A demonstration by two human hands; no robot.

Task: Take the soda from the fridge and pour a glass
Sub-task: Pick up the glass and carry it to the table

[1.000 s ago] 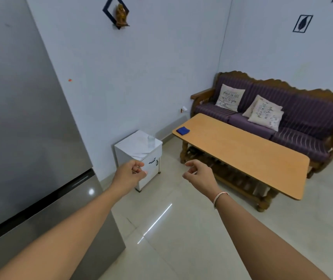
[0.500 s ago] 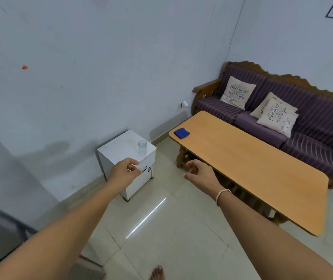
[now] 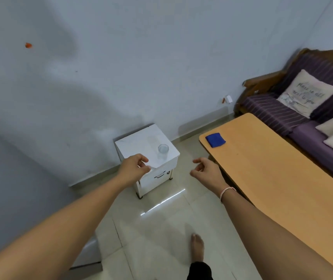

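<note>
An empty clear glass [image 3: 163,151] stands upright on a small white cabinet [image 3: 141,142] against the wall. My left hand [image 3: 134,169] hovers over the cabinet's front edge, fingers loosely curled, holding nothing. My right hand [image 3: 207,171] hangs to the right of the cabinet over the floor, fingers apart and empty. The grey fridge [image 3: 10,199] fills the left edge, its door closed. No soda is visible.
A long wooden table [image 3: 282,178] with a blue cloth [image 3: 215,140] stands at the right. Behind it is a purple sofa [image 3: 282,110] with cushions. My bare foot [image 3: 197,247] is on the tiled floor [image 3: 161,229].
The view has turned right and down: the fridge slid toward the left edge, and the cabinet with the glass came nearer. Both hands stay outstretched and empty.
</note>
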